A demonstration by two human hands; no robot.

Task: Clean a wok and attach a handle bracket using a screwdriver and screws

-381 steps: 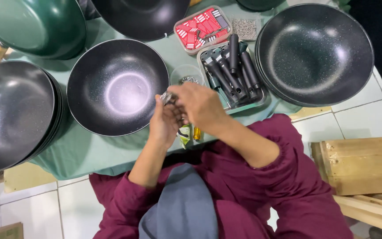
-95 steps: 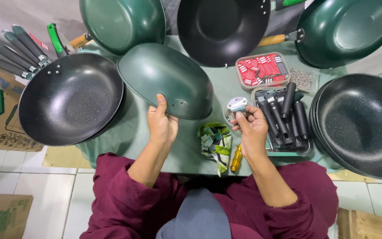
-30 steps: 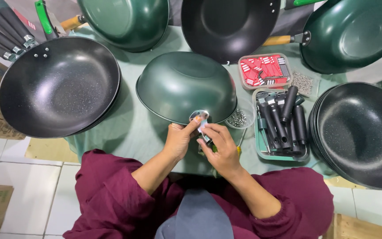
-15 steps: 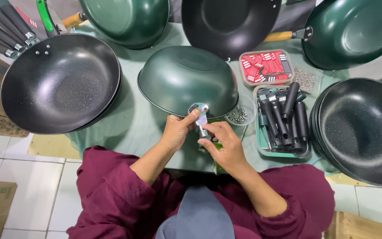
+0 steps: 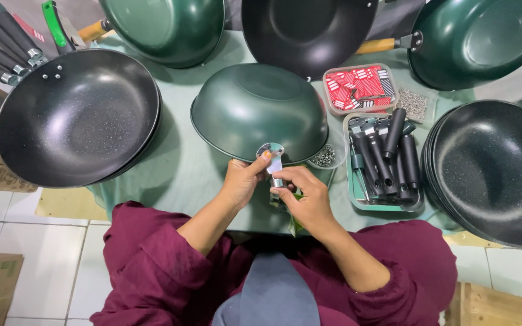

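A dark green wok (image 5: 260, 110) lies upside down on the green cloth in front of me. A silver metal bracket (image 5: 270, 151) rests against its near rim. My left hand (image 5: 244, 180) pinches that bracket from the left, thumb on its round plate. My right hand (image 5: 305, 198) grips the small metal piece below it, fingers curled, holding it up to the wok's edge. Both sleeves are maroon.
Stacked black woks sit at left (image 5: 77, 118) and right (image 5: 495, 172). More green and black woks line the far edge. A tray of black handles (image 5: 385, 158), a red-and-white packet box (image 5: 360, 88), a dish of small screws (image 5: 324, 157) and loose handles (image 5: 4, 42) surround the work spot.
The green wok has been pulled in front of me and turned upside down. Both hands came together at its near rim with the bracket, and have barely shifted over the last second.
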